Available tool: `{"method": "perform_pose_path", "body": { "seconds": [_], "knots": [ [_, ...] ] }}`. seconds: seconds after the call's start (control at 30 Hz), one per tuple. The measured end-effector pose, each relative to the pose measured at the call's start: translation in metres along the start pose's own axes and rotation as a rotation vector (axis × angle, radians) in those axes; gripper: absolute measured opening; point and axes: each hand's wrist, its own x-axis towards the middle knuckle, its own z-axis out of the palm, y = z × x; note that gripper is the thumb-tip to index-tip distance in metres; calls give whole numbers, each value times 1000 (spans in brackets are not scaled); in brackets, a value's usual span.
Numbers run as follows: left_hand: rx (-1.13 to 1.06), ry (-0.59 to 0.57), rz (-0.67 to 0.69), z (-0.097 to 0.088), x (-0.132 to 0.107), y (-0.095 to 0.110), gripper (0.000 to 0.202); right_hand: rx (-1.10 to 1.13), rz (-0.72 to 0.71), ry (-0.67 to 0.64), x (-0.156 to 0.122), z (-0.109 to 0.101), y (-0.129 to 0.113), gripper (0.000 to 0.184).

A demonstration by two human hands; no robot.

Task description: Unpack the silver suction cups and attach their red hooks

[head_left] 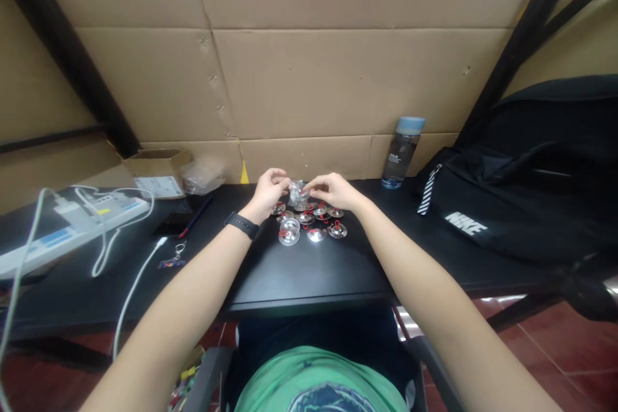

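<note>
Both my hands meet over a black table [309, 273], pinching a small clear plastic packet [298, 192] between them. My left hand [269, 192], with a black watch on its wrist, has its fingers closed on the packet's left side. My right hand [332, 190] grips the right side with closed fingers. Just in front of the hands lie several small round silver discs with red loops [309, 224], spread in a loose cluster on the table.
A blue-capped water bottle [403, 152] stands at the back right beside a black bag [521, 187]. At the left are a white power strip [72, 225] with white cables, a small cardboard box [157, 170], a crumpled plastic bag [203, 174] and a keychain [172, 261]. Cardboard sheets form the back wall.
</note>
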Motion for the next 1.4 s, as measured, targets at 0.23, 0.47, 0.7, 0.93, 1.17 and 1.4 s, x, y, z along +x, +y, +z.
{"method": "perform_pose_path", "body": {
  "seconds": [0.23,0.47,0.7,0.93,1.17,1.4],
  "knots": [
    [105,-33,-50,-4,0,2,25,-118,-65,-82,-1,-3,-2,32],
    [96,-39,-142,1,-5,8,19,-145,-92,159,3,2,-3,23],
    [-10,-99,-224,5,-11,12,21,420,96,276,3,3,-1,11],
    [-211,-180,-331,15,-21,13,31,753,197,319,5,4,-4,4],
    [-372,-478,-467,28,-42,24,53,841,200,433,6,-1,-6,11],
    [-426,-284,-393,33,-36,18,57,876,149,517,5,-8,-6,14]
  ]
}}
